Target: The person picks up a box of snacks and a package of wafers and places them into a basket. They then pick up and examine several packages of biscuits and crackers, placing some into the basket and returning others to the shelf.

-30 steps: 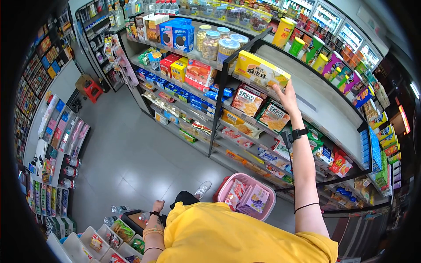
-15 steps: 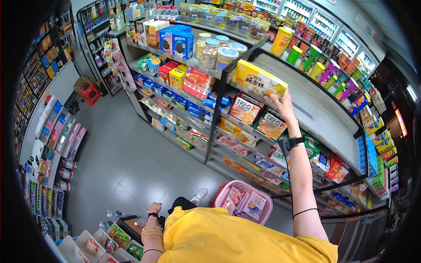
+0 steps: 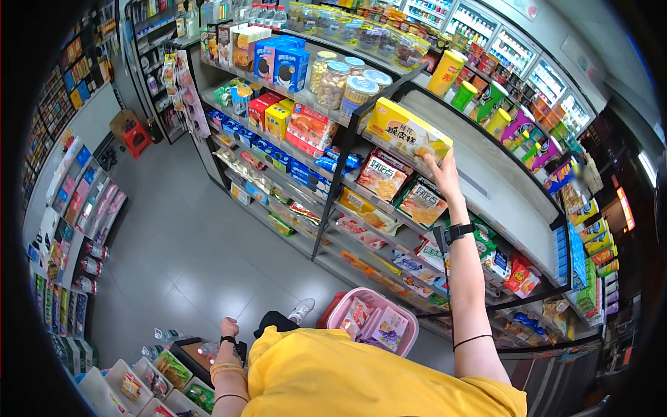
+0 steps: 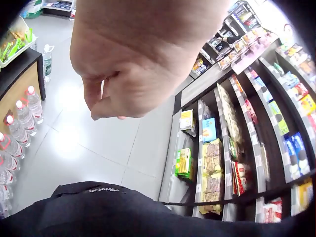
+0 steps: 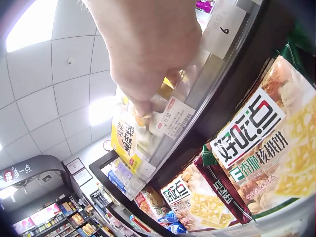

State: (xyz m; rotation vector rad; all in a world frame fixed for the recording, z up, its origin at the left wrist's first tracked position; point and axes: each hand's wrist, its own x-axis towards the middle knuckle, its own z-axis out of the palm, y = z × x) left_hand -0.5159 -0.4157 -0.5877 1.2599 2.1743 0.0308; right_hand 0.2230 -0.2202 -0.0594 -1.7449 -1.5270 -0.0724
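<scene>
A yellow box (image 3: 403,131) stands on the top shelf (image 3: 514,198) near the black divider. My right hand (image 3: 445,177) grips its right end, thumb on the printed front. In the right wrist view the hand (image 5: 153,49) covers part of the box (image 5: 123,136), whose front shows behind a price tag (image 5: 176,118). Red-and-white biscuit packs (image 3: 383,175) fill the shelf below. My left hand (image 3: 229,328) hangs low at my left side, away from the shelves. The left wrist view shows that hand (image 4: 131,64) with fingers loosely curled and nothing in them.
A pink basket (image 3: 413,332) on the floor beside the shelf holds a packet and a purple box. Jars (image 3: 333,78) and blue boxes (image 3: 290,68) stand left of the divider. Snack bins (image 3: 104,393) are at lower left; bottles (image 4: 25,117) stand in a row.
The head view has shifted slightly, so the shelves and basket appear further left. The yellow box stays on the top shelf in my right hand's grip; my left hand remains low.
</scene>
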